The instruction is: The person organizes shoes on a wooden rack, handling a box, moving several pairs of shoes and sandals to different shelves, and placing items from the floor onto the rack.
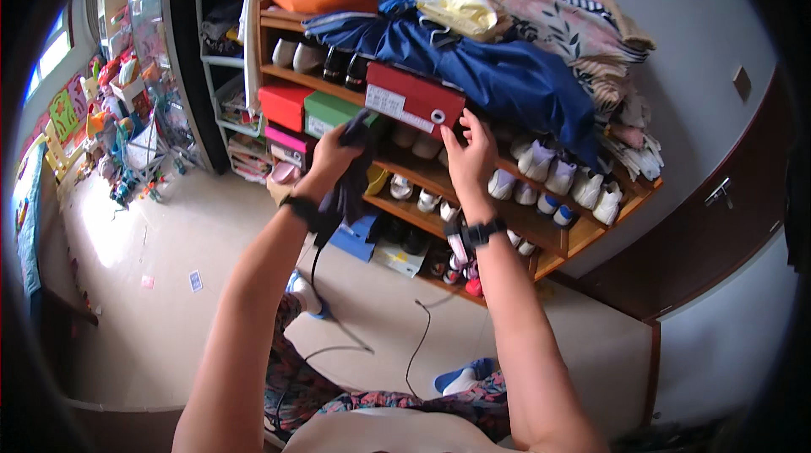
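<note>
My left hand [336, 157] is closed around a dark grey cloth [348, 191] that hangs down in front of the shoe rack. Just right of it, a dark red shoebox [412, 96] with a white label sits tilted at the upper shelves. At the box's lower right corner is my right hand [471, 153], its thumb and fingers gripping the edge. A green shoebox [325, 113] stands behind my left hand, beside a bright red box [283, 106]. Whether the dark red box rests on something underneath is hard to see.
The wooden shoe rack [553, 237] holds several pairs of shoes, with a blue garment [507, 73] and other clothes heaped on top. A black cable [414, 352] trails over the floor [203, 318]. Toys [114, 144] crowd the far left; a brown door [718, 199] stands right.
</note>
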